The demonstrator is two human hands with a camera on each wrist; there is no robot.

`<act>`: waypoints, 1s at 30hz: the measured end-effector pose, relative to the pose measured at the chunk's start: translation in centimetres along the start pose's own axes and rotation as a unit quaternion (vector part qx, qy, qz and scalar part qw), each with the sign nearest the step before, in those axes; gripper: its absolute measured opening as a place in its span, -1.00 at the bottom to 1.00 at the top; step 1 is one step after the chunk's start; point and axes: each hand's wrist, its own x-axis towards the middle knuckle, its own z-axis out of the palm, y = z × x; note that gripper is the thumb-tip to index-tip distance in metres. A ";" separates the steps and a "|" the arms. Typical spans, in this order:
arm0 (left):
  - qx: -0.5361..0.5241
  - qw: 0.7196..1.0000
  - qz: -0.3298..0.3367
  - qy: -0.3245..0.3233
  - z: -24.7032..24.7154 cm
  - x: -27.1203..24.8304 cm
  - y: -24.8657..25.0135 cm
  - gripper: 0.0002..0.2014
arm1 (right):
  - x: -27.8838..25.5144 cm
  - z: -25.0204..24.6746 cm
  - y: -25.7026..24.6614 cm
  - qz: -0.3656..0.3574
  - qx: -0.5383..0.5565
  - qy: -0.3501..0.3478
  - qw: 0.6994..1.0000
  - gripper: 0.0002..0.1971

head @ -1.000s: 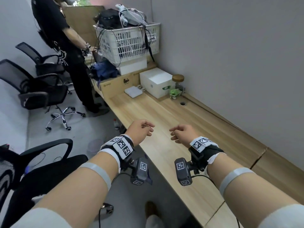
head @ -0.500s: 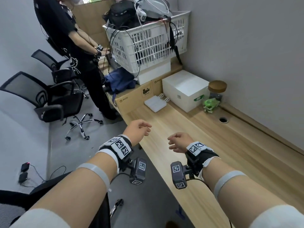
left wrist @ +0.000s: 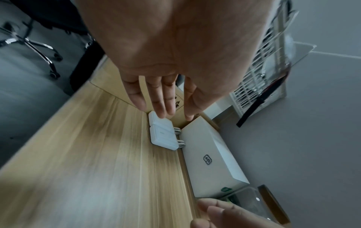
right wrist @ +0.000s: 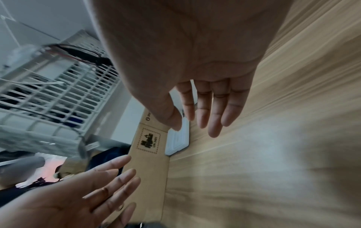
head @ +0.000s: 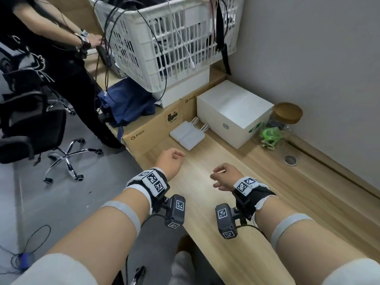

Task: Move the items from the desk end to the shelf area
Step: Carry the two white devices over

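At the desk end lie two flat white chargers (head: 187, 135) side by side, a white box (head: 232, 112), a glass jar with a wooden lid (head: 285, 118) and a small green toy (head: 269, 136). My left hand (head: 170, 161) hovers over the desk's left edge, just short of the chargers, and holds nothing. My right hand (head: 224, 177) hovers beside it, also bare. In the left wrist view relaxed fingers (left wrist: 162, 98) reach toward the chargers (left wrist: 164, 135) and the white box (left wrist: 210, 160). The right wrist view has loose fingers (right wrist: 215, 111) above one charger (right wrist: 177, 143).
A PICO cardboard box (head: 148, 128) closes off the desk end, with a blue bag (head: 127, 103) and a white basket (head: 164, 38) of cables stacked on it. Another person (head: 51, 48) stands left of the basket. Office chairs (head: 30, 124) occupy the floor on the left. The grey wall (head: 308, 58) borders the desk's right side.
I have come closer to the desk end, so the boxes, jar and basket loom larger. Both hands stay held out in front, empty, with the same loose fingers.
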 end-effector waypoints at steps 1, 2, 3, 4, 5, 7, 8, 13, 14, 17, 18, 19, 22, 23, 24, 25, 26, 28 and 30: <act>0.006 1.000 -0.002 -0.005 -0.2 2.0 -0.5 -0.80 | 1.4 0.4 -0.5 0.008 0.000 0.010 1.000 -0.73; 0.014 1.000 -0.005 -0.011 -0.3 4.0 -1.2 -0.78 | 2.8 0.9 -1.0 0.017 0.002 0.020 1.000 -0.71; 0.021 1.000 -0.008 -0.019 -0.5 5.9 -1.7 -0.76 | 4.3 1.4 -1.5 0.028 0.001 0.029 0.999 -0.70; 0.022 0.999 -0.013 -0.027 -0.6 7.9 -2.4 -0.75 | 5.7 1.9 -2.1 0.036 -0.004 0.034 0.999 -0.68; 0.023 0.999 -0.023 -0.036 -0.6 9.8 -3.1 -0.74 | 7.2 2.6 -2.5 0.046 -0.010 0.036 0.998 -0.65; 0.027 0.998 -0.036 -0.038 -0.5 12.4 -4.0 -0.70 | 9.1 3.4 -3.5 0.054 -0.020 0.036 0.998 -0.58; 0.035 0.998 -0.041 -0.045 -0.5 14.1 -4.6 -0.67 | 10.4 3.9 -4.0 0.058 -0.027 0.039 0.997 -0.53; 0.067 0.994 -0.002 -0.085 -0.1 20.2 -5.9 -0.47 | 16.4 6.1 -6.5 0.059 -0.065 0.082 0.993 -0.21; 0.075 0.994 0.013 -0.083 0.1 21.3 -6.1 -0.45 | 17.5 6.4 -6.9 0.056 -0.066 0.096 0.992 -0.12; 0.155 0.983 0.046 -0.091 0.7 23.7 -6.5 -0.36 | 20.1 7.0 -8.1 0.065 -0.096 0.113 0.987 0.03; 0.199 0.974 0.051 -0.098 0.9 24.3 -6.6 -0.34 | 20.9 7.2 -8.3 0.074 -0.096 0.116 0.986 0.06; 0.246 0.962 0.055 -0.107 1.0 24.7 -6.6 -0.31 | 21.7 7.6 -8.6 0.092 -0.088 0.124 0.984 0.08; 0.321 0.939 0.055 -0.115 1.3 25.4 -6.5 -0.26 | 23.2 8.5 -9.4 0.118 -0.062 0.166 0.977 0.02; 0.330 0.936 0.056 -0.106 1.4 25.5 -6.4 -0.27 | 23.6 8.7 -9.6 0.119 -0.081 0.168 0.975 -0.05; 0.340 0.934 0.059 -0.094 1.6 25.6 -6.4 -0.28 | 23.5 8.7 -10.0 0.119 -0.105 0.162 0.974 -0.13; 0.351 0.931 0.062 -0.083 1.8 25.5 -6.3 -0.30 | 23.6 8.9 -10.2 0.127 -0.119 0.163 0.971 -0.19; 0.362 0.927 0.066 -0.073 2.0 25.6 -6.4 -0.32 | 23.9 9.0 -10.2 0.132 -0.131 0.172 0.967 -0.21; 0.380 0.920 0.073 -0.063 2.2 25.4 -6.4 -0.34 | 24.6 9.2 -9.7 0.162 -0.120 0.176 0.963 -0.12; 0.383 0.919 0.087 -0.044 2.2 25.1 -6.5 -0.37 | 24.7 9.8 -9.2 0.175 -0.127 0.200 0.956 -0.05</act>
